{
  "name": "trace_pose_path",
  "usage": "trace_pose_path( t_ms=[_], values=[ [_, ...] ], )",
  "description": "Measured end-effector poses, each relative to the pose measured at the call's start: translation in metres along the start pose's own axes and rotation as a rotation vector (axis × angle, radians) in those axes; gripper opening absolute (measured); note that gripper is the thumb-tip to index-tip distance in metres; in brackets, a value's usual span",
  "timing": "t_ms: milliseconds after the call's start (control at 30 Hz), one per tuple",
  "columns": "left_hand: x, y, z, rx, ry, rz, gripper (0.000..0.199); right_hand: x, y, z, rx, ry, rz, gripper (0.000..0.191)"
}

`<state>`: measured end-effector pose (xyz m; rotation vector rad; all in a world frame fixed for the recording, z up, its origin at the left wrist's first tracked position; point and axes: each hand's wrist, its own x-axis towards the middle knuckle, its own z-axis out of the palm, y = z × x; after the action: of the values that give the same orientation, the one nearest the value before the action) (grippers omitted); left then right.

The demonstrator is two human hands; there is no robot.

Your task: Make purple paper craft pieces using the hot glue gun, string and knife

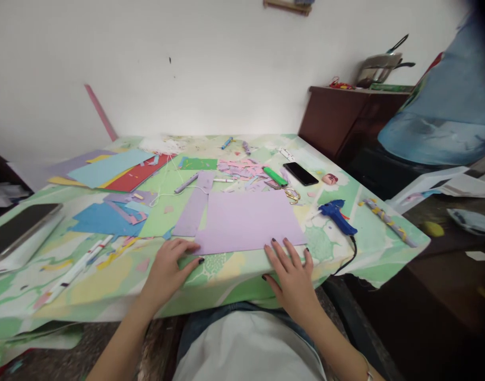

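Observation:
A light purple foam or paper sheet [248,219] lies flat in front of me. At its lower left corner rests my left hand [171,269], thumb apart from the fingers, with fingertips at the edge. My right hand [292,275] is spread, its fingertips on the sheet's lower right edge. Neither hand grips anything. A narrower purple strip [192,206] sits just left of the sheet, partly on a green sheet [157,219]. Right of the sheet is a blue glue gun [337,216], its black cord hanging over the table edge.
Beyond the sheet are pink scraps [242,168], a green cutter [274,176], gold-handled scissors [292,196] and a black phone [301,173]. Coloured sheets [111,166], blue pieces [95,219] and white markers [75,267] lie left. A decorated stick [389,222] is near the right edge.

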<state>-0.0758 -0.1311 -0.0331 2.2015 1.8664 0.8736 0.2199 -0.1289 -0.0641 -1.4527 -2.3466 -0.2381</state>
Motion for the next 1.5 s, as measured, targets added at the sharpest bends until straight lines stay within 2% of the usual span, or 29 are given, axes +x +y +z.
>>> trace_pose_path(
  t_ms=[200, 367, 567, 700, 800, 933, 1100, 1233, 1300, 1500],
  values=[
    [0.009, 0.006, -0.005, -0.044, -0.097, -0.017, 0.017, 0.000, 0.003, -0.001, 0.027, -0.014, -0.014, 0.050],
    [0.017, 0.008, -0.001, -0.034, -0.143, -0.011, 0.015, 0.000, 0.011, -0.005, 0.074, -0.025, -0.060, 0.047],
    [0.023, 0.015, 0.004, 0.041, -0.186, 0.051, 0.013, 0.001, 0.013, -0.006, 0.143, 0.007, -0.044, 0.045],
    [0.025, 0.017, 0.006, 0.015, -0.188, 0.086, 0.015, 0.013, 0.005, -0.008, 0.254, 0.106, 0.017, 0.032],
    [0.025, 0.016, 0.008, -0.017, -0.190, 0.099, 0.016, 0.032, -0.006, -0.005, 0.371, 0.123, -0.029, 0.020],
    [0.025, 0.012, 0.012, -0.013, -0.188, 0.111, 0.016, 0.064, -0.027, 0.003, 0.480, -0.024, -0.130, 0.016],
    [0.024, 0.008, 0.016, 0.000, -0.178, 0.081, 0.011, 0.097, -0.051, 0.005, 0.511, -0.205, -0.105, 0.006],
    [0.024, 0.009, 0.017, 0.026, -0.192, 0.085, 0.013, 0.110, -0.057, -0.002, 0.490, -0.376, -0.091, 0.005],
    [0.024, 0.009, 0.017, 0.050, -0.210, 0.095, 0.015, 0.113, -0.056, -0.005, 0.496, -0.414, -0.114, 0.004],
    [0.024, 0.009, 0.018, 0.125, -0.233, 0.109, 0.016, 0.115, -0.057, -0.008, 0.508, -0.422, -0.175, 0.006]
  ],
)
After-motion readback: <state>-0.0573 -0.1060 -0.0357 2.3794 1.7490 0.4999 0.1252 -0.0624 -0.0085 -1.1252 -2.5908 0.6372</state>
